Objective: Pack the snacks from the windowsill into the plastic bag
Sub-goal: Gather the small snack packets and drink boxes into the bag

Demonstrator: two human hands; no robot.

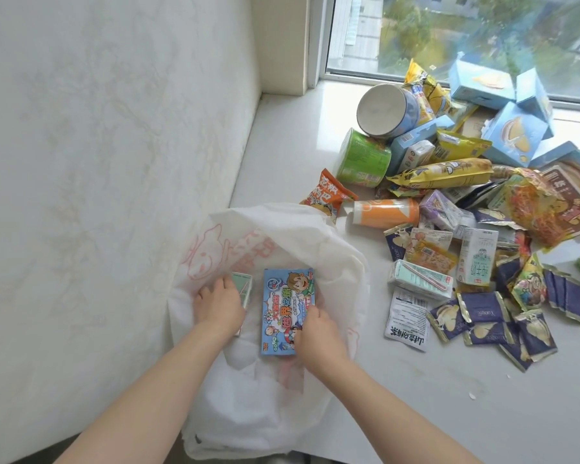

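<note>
Snacks are only starting to go in: we are pressing our left hand, fingers curled, on a small pale green carton inside the white crinkled plastic bag, while our right hand is gripping a flat blue cartoon-printed box just beside it. Right of both hands, the big mixed heap of snack packets is waiting on the white windowsill.

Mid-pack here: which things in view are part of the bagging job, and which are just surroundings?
Job:
- white plastic bag
- cartoon box under the right hand
- green carton at the left hand
- snack pile on the windowsill

Surroundings:
- wall
- window
</note>
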